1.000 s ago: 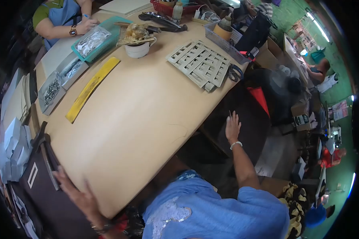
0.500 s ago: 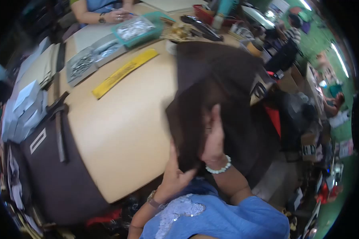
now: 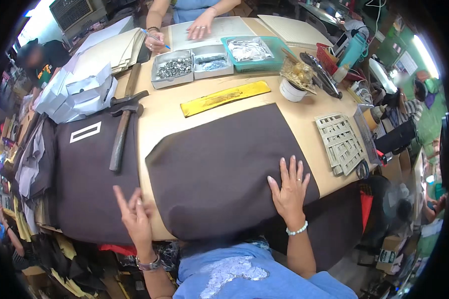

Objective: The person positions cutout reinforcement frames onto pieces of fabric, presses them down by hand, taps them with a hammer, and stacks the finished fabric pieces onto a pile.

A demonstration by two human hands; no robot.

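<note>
A dark brown piece of fabric [image 3: 219, 164] lies spread on the tabletop in front of me, its near side hanging over the table edge. On its right part my right hand [image 3: 289, 192] rests flat with the fingers spread. My left hand [image 3: 136, 217] is raised beside the cloth's left edge, holding nothing, its index finger stretched out and other fingers partly bent. To the left is another dark brown cloth [image 3: 90, 194] with a white rectangular frame [image 3: 85, 132] on it. A hammer [image 3: 121, 137] lies across that cloth's right edge.
Beyond the fabric are a yellow strip [image 3: 224, 98], grey boxes of metal parts [image 3: 174, 69] and a teal tray [image 3: 254, 62]. A cut-out template [image 3: 339, 142] lies at right, white boxes [image 3: 77, 92] at left. Across the table a person's hand holds a blue pen [image 3: 156, 39].
The brown fabric, held up between both hands before, now lies on the table. Both hands have let go and moved apart; my view has swung left.
</note>
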